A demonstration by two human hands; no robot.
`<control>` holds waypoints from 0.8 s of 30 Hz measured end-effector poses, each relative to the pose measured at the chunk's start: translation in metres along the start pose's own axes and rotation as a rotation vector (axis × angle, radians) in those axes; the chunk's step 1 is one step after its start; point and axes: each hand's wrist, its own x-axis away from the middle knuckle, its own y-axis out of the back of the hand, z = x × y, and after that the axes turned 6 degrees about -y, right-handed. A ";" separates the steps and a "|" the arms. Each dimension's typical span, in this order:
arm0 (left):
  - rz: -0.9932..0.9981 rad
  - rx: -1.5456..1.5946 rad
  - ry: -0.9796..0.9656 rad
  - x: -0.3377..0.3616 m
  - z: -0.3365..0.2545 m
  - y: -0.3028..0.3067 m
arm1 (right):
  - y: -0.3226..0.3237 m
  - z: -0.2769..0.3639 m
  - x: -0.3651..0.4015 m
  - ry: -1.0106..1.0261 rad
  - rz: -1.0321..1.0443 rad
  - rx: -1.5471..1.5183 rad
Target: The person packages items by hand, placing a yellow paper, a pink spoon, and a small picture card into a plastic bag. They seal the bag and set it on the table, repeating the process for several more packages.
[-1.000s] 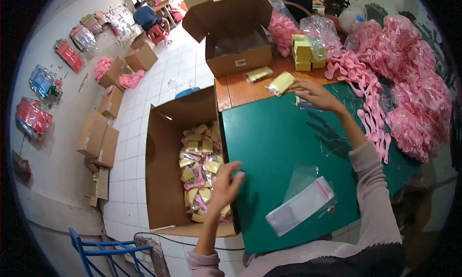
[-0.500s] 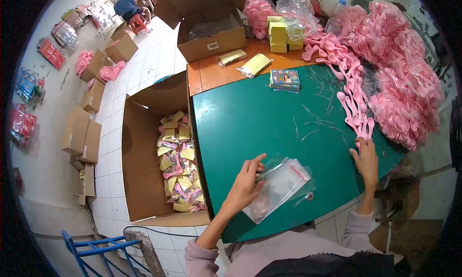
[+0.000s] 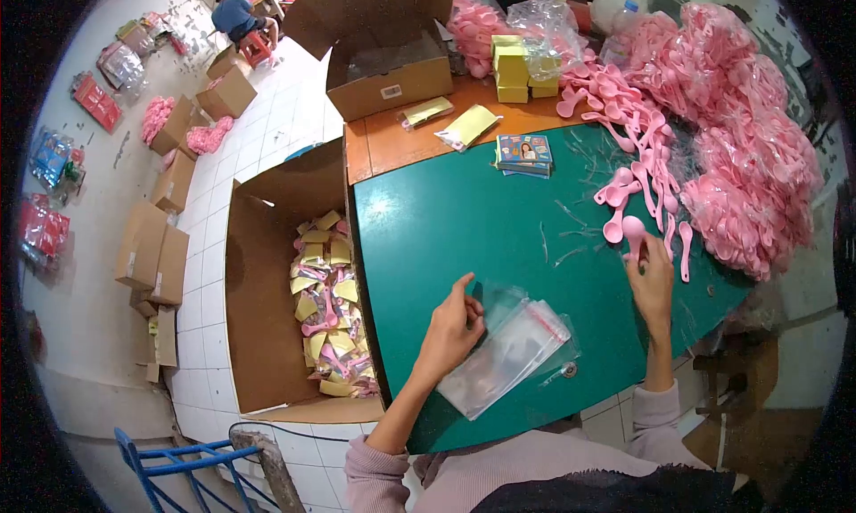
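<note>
My right hand (image 3: 653, 277) grips the handle of a pink spoon (image 3: 634, 232), its bowl pointing away from me. Loose pink spoons (image 3: 642, 178) lie just beyond it on the green tabletop (image 3: 428, 236). My left hand (image 3: 453, 332) is beside the stack of clear plastic bags (image 3: 508, 361); its index finger is stretched out, the other fingers are curled, and nothing shows in it. Picture cards (image 3: 524, 151) lie in a small pile farther back.
An open carton (image 3: 281, 187) at the left holds packed bags (image 3: 330, 308). Bulging bags of spoons (image 3: 749, 147) stand right. Behind are yellow boxes (image 3: 511, 67) and a brown box (image 3: 390, 86). A blue metal frame (image 3: 178, 464) stands lower left. Another person (image 3: 234, 15) sits far off.
My right hand has moved left and toward me, now with a spoon in its fingers. Several spoons have shifted left across the table. My left hand has moved slightly away from the bags.
</note>
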 end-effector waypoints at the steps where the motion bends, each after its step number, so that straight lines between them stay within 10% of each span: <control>1: 0.050 0.016 0.062 0.000 -0.003 0.002 | 0.002 0.000 0.002 -0.002 0.056 -0.029; 6: 0.257 0.029 0.188 0.000 0.010 0.005 | 0.003 0.060 0.029 -0.234 0.446 -0.299; 8: 0.140 0.270 0.024 0.003 0.020 -0.001 | -0.005 0.060 0.037 0.103 0.596 -0.273; 11: 0.150 0.719 0.266 0.003 0.004 0.007 | -0.003 0.072 0.039 0.171 0.603 -0.101; 24: 0.196 0.654 0.358 0.002 -0.006 0.014 | -0.011 0.094 0.036 0.205 0.551 -0.247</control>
